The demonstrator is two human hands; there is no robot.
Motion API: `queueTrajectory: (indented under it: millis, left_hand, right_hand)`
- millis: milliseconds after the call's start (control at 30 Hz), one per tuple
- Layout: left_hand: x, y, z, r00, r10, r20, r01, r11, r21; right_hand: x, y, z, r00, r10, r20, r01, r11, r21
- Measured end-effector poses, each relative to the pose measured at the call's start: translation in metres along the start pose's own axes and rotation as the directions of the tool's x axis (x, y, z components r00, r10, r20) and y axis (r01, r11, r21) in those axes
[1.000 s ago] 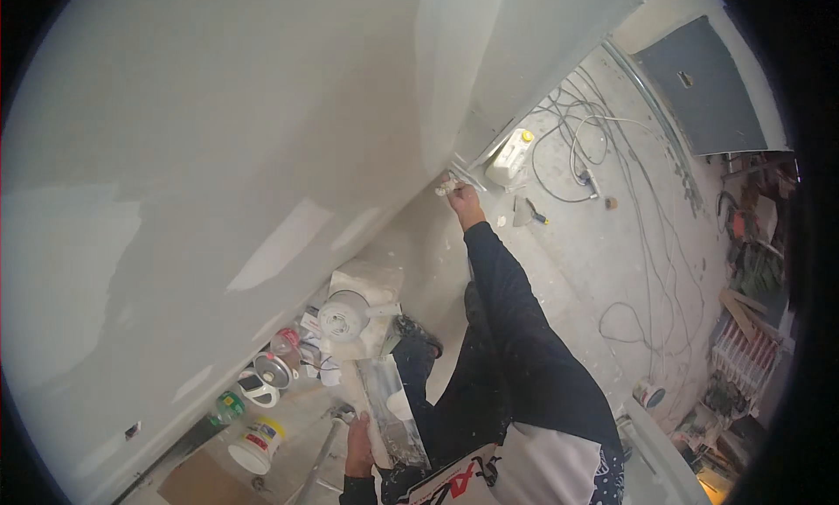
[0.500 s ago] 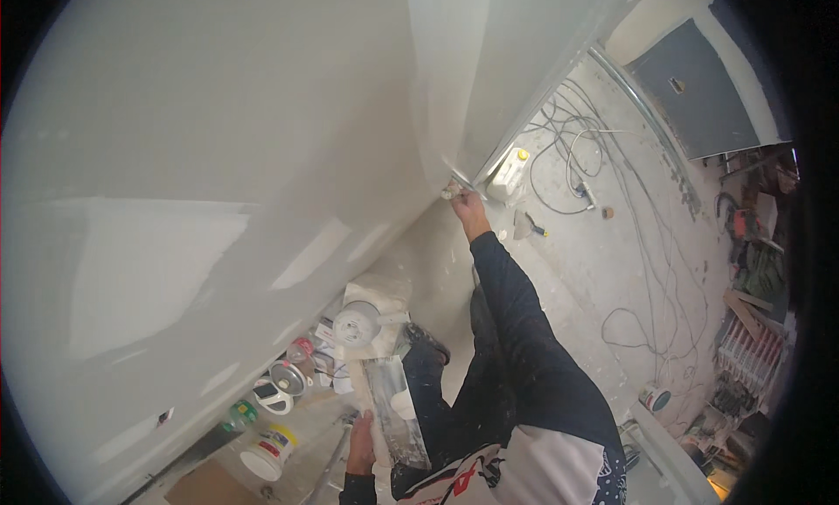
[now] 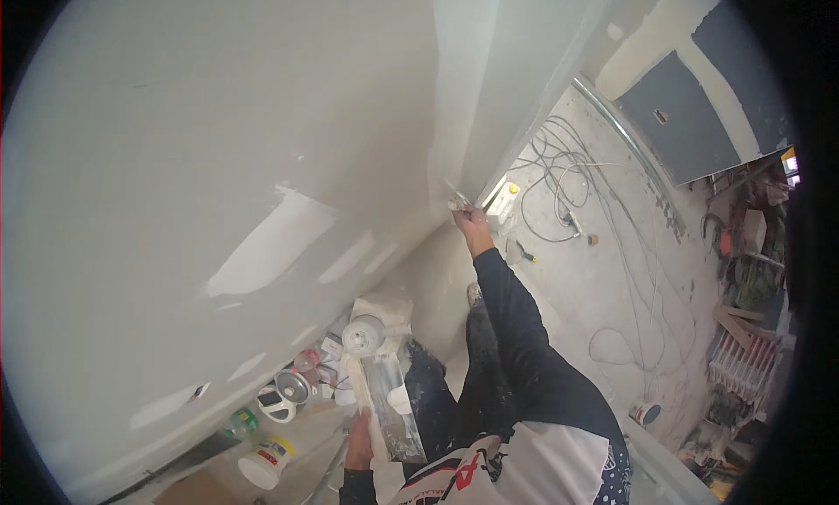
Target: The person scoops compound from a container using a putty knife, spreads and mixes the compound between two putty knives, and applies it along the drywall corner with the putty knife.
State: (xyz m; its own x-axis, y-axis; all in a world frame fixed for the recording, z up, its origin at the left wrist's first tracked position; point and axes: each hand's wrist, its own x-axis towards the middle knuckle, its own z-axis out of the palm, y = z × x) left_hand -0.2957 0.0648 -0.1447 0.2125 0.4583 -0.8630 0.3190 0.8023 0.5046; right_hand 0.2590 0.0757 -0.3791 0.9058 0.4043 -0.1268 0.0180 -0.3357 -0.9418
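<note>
At the inside corner of the pale wall (image 3: 350, 85), my right hand (image 3: 474, 225) is closed around a plastering trowel (image 3: 461, 197). Its blade shows nearly edge-on against the wall, so its full shape is hidden. My left hand (image 3: 359, 442), low and close to my body, grips a long flat metal plate (image 3: 393, 407) by its pale edge. White compound (image 3: 399, 400) lies on this plate and smears its surface. Fresh white filler patches (image 3: 271, 243) mark the wall to the left of my right hand.
A white jug with a yellow cap (image 3: 502, 203) stands past the wall's end. Cables (image 3: 568, 181) and a small scraper (image 3: 522, 253) lie on the floor. At the wall's foot are a round white container (image 3: 363, 334), a white bucket (image 3: 265, 463) and bottles.
My view has turned and shifted, showing more of the filler patches. My right hand with the trowel appears slightly nearer the jug. My left hand still holds the plate beside my legs.
</note>
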Motion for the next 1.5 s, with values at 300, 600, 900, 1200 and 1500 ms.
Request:
queueTrajectory:
  millis: [300,600,900,1200,1500]
  left_hand:
    - [-0.018,0.015,0.001,0.992,0.121,0.027,-0.120,0.992,-0.039]
    - [-0.027,0.051,-0.019,0.957,0.195,0.217,-0.179,0.980,-0.090]
    - [-0.010,0.110,-0.001,0.884,0.289,0.369,-0.212,0.949,-0.235]
    - [-0.092,0.171,0.105,0.659,0.256,0.707,-0.031,0.949,-0.314]
    - [-0.114,0.182,0.112,0.562,0.333,0.757,-0.197,0.943,-0.269]
  right_hand:
    - [-0.008,-0.096,-0.021,0.994,0.010,0.108,-0.020,0.996,0.087]
    - [0.018,-0.070,-0.093,0.997,-0.038,0.071,-0.018,0.758,0.652]
    - [-0.193,-0.284,-0.160,0.853,0.070,0.517,-0.517,0.248,0.819]
    - [-0.391,-0.414,-0.167,0.593,-0.763,0.258,0.805,0.564,-0.183]
    - [-0.399,-0.370,-0.186,0.531,-0.791,0.303,0.824,0.400,-0.402]
